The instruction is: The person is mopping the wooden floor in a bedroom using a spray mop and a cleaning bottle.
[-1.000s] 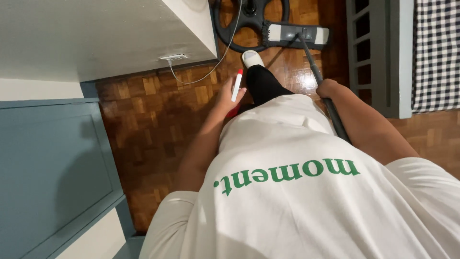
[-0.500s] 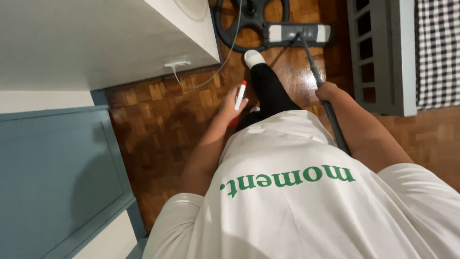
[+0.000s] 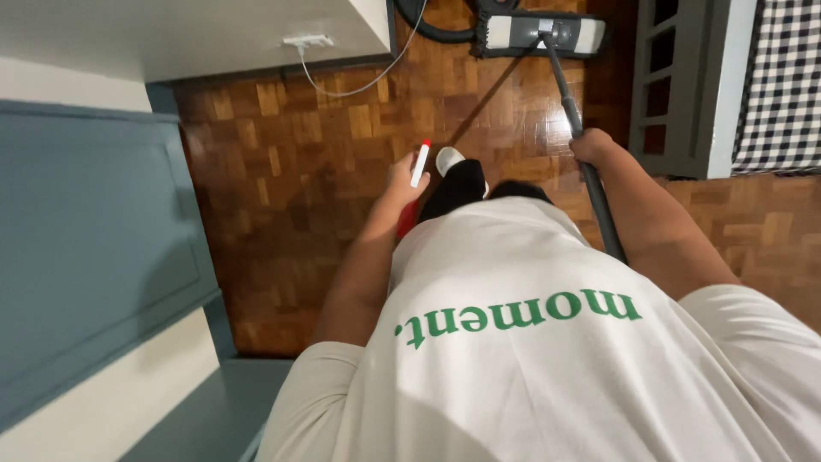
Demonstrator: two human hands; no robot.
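Observation:
My right hand (image 3: 592, 147) grips the dark pole (image 3: 575, 111) of a flat mop. Its grey and white head (image 3: 539, 32) rests on the wooden parquet floor (image 3: 299, 188) ahead of me. My left hand (image 3: 400, 181) holds a red spray bottle with a white nozzle (image 3: 419, 164) low at my side. My white shirt with green lettering (image 3: 530, 342) fills the lower frame. One foot in a white sock (image 3: 449, 159) and a dark trouser leg show between my hands.
A blue-grey wall panel (image 3: 85, 239) runs along the left. A white power strip (image 3: 308, 40) with a white cable lies by a white wall at top. A grey shelf unit (image 3: 693, 85) and a black-and-white checked cloth (image 3: 782, 77) stand at right. A black hose loops beside the mop head.
The view has shifted, so the mop head now sits further right and higher. My left hand with the spray bottle has dropped lower beside my leg. My right hand stays on the pole.

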